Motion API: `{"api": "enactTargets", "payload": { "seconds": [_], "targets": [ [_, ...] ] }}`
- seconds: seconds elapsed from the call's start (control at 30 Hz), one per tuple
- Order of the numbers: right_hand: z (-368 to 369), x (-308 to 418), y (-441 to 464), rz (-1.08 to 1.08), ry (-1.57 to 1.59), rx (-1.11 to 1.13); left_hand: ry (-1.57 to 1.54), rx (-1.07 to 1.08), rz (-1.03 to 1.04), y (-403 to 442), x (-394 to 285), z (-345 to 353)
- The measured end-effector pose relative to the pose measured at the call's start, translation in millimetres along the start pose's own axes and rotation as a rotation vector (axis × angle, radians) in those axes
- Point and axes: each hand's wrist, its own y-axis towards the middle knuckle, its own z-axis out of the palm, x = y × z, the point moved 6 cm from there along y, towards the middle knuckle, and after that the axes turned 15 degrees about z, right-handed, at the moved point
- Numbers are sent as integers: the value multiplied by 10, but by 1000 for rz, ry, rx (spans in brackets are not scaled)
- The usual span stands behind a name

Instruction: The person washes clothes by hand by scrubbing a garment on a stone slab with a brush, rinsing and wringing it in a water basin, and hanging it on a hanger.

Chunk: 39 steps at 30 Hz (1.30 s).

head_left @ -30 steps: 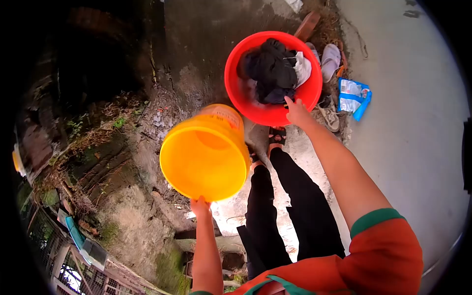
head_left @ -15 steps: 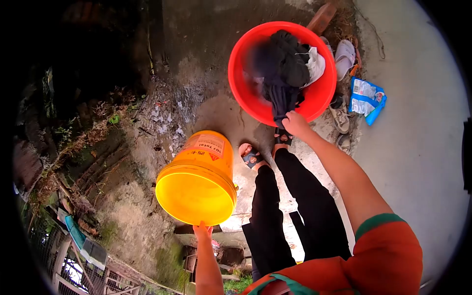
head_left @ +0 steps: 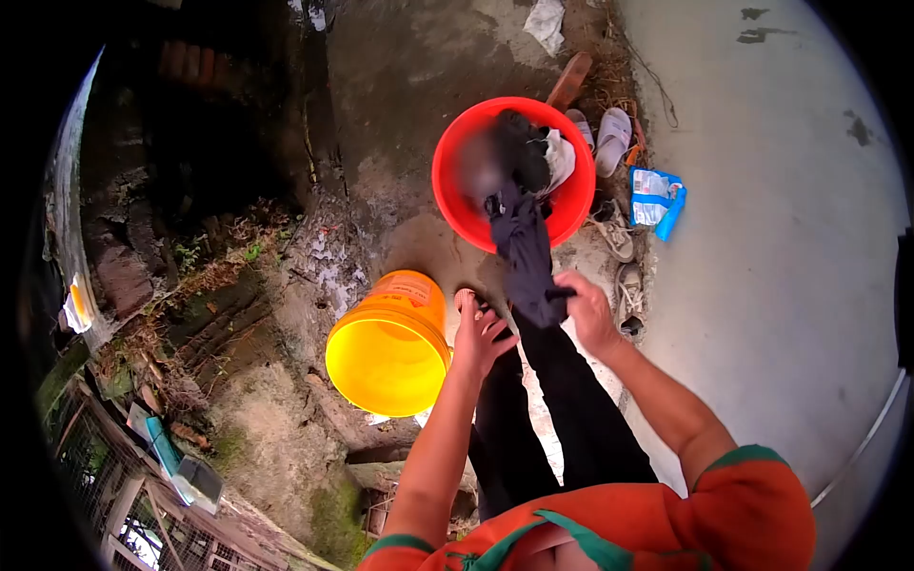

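My right hand point(head_left: 592, 314) is closed on the end of a dark garment point(head_left: 522, 249). The cloth stretches from the red tub point(head_left: 445, 190) out over its near rim towards my legs. Inside the tub lie more dark clothes point(head_left: 519, 147) and a white cloth point(head_left: 560, 160); a blurred patch covers the tub's left part. My left hand point(head_left: 484, 333) holds nothing, its fingers apart, between the garment and a yellow bucket point(head_left: 419, 293). The bucket's mouth faces me, and no contents show in it.
Slippers point(head_left: 614, 133), worn shoes point(head_left: 614, 233) and a blue-and-white packet point(head_left: 657, 200) lie right of the tub, by the pale concrete point(head_left: 762, 238). A brick point(head_left: 569, 81) is behind it. Rough ground with plants point(head_left: 190, 252) and a wire-mesh fence point(head_left: 86, 457) is at left.
My left hand has let go of the yellow bucket's rim and moved up and right. My right hand has pulled the dark garment farther out of the tub towards me.
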Motion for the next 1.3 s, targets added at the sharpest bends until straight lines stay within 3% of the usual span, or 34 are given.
{"api": "enactTargets", "payload": {
  "seconds": [0.07, 0.17, 0.2, 0.27, 0.33, 0.5, 0.6, 0.77, 0.83, 0.97, 1.07, 1.2, 1.3],
  "targets": [
    [104, 453, -333, -128, 10, 46, -258, 196, -56, 367, -32, 389],
    [317, 786, -700, -268, -12, 201, -509, 568, -99, 275, -450, 991],
    [387, 899, -775, -310, -62, 245, -389, 644, -98, 223, -550, 1055],
    [482, 1062, -922, -353, -98, 317, -268, 596, -7, 154, -717, 1013],
    [544, 1115, -1023, -370, -93, 346, -145, 396, 59, 319, -830, 712],
    [522, 1127, -1165, -331, -131, 183, 114, 201, 320, -48, -1641, 425],
    [367, 1177, -1085, -253, -103, 79, -21, 219, 492, -631, -2175, 691],
    [90, 1413, -930, -304, -255, -58, -61, 227, 813, -1354, -3149, 995],
    [-26, 1383, -867, -60, -170, 82, 15, 206, 962, -1664, -3527, 1114],
    [-468, 1199, -721, -76, -381, -6, 267, -47, 1221, -2169, -4241, 1122],
    [-1005, 842, -572, 40, -546, -153, 269, -161, 1342, -2519, -4780, 1127],
    [-1579, 645, -453, 394, -720, -197, 266, -270, 1530, -2846, -5703, 874],
    [-1827, 681, -265, 450, -876, -293, 113, -324, 1587, -2991, -6431, 651]
  ]
}}
